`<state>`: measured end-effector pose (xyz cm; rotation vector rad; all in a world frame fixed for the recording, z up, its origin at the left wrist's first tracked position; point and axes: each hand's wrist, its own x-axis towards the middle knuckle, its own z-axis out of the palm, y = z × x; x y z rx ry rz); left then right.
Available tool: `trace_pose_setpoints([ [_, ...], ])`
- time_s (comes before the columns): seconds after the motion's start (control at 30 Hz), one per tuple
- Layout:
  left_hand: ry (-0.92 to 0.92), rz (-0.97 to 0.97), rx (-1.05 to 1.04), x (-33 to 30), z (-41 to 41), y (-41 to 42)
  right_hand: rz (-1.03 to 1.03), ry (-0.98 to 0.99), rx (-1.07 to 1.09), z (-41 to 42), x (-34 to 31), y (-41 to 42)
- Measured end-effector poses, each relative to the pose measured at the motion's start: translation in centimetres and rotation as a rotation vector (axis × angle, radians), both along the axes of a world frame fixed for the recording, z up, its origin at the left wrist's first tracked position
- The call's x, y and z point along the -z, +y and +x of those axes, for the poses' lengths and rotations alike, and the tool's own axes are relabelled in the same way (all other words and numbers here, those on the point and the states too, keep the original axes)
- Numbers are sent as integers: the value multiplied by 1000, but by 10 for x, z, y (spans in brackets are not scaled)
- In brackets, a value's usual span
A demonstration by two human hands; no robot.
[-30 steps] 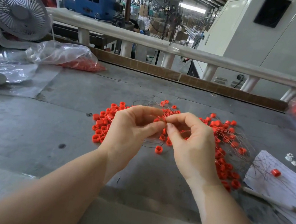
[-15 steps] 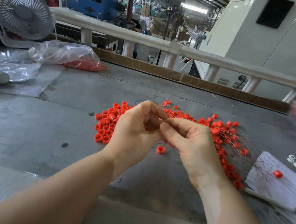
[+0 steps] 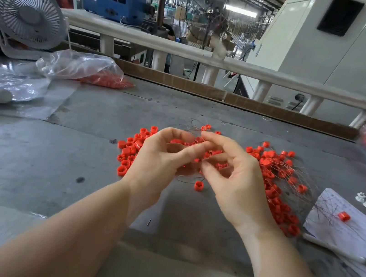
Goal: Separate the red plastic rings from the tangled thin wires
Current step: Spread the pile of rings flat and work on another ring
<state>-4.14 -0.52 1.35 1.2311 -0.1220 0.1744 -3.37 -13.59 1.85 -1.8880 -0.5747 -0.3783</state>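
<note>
left hand (image 3: 159, 161): held above the bench (image 3: 79, 150), fingers curled, thumb and forefinger brought together among the wires; exactly what is pinched cannot be told (tips overlap the right hand's).
right hand (image 3: 239, 183): raised just beside the left, fingers (image 3: 215, 141) curled, tips touching the left hand's at the top; whether a wire or a ring is gripped cannot be told.
red rings (image 3: 275, 167): scattered on the bench under and around both hands, one cluster seen left of the left hand, a larger one right of the right hand.
single ring (image 3: 198, 185): lying alone on the bench between the two wrists.
thin wires (image 3: 302, 181): a loose tangle spread through the right cluster, strands fanned toward the paper (a few arcs also visible beyond the fingertips).
paper (image 3: 350, 227): lying at the bench's right edge, one stray ring (image 3: 343, 216) resting on it.
plastic bag (image 3: 80, 69): lying at far left, more red parts seen inside.
desk fan (image 3: 26, 15): standing at the far left corner.
</note>
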Motion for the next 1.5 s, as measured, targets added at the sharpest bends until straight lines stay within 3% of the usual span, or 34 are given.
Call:
trace_pose_setpoints([
  [0.1,7,58,-3,0,0,-3,-43,-102,29,-1,0,0],
  [0.33,6,104,99,-4,-4,-1,222,17,-23,3,-3,-4],
  [0.93,-183,171,-32,-7,-8,-1,351,2,-152,0,-9,-5],
  [1.13,-188,180,-19,-7,-8,-1,259,-92,-68,1,-7,-7],
  [1.3,-107,125,68,-5,-7,-2,0,-380,127,0,-4,-4],
  [1.5,51,-35,203,-5,-6,0,18,-361,195,0,-3,-3],
])
